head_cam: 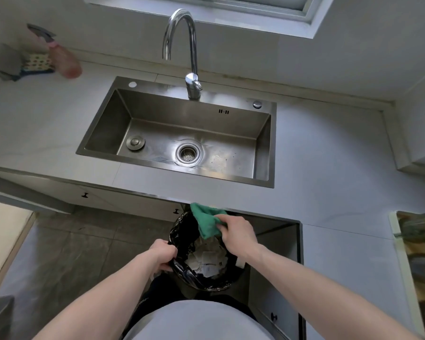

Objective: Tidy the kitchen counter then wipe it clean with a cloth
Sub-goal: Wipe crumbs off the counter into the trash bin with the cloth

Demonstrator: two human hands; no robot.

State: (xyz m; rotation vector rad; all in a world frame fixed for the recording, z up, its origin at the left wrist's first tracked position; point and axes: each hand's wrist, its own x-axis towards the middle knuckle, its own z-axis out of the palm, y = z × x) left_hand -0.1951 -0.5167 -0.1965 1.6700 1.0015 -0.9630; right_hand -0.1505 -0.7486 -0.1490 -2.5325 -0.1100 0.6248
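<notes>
My right hand (238,235) grips a green cloth (206,222) at the front edge of the pale grey counter (329,168), right over a bin. The cloth hangs partly off the counter edge above the bin's mouth. My left hand (163,255) holds the left rim of the black bin bag (182,241) lining a bin (206,263) below the counter. White paper scraps lie inside the bin. A steel sink (177,133) with a tall chrome tap (182,50) sits in the counter.
A pink spray bottle (64,60) and folded patterned cloths (22,62) lie at the back left of the counter. A patterned board or tray (417,253) rests at the right edge. Dark cabinet doors stand below the counter, with a tiled floor at left.
</notes>
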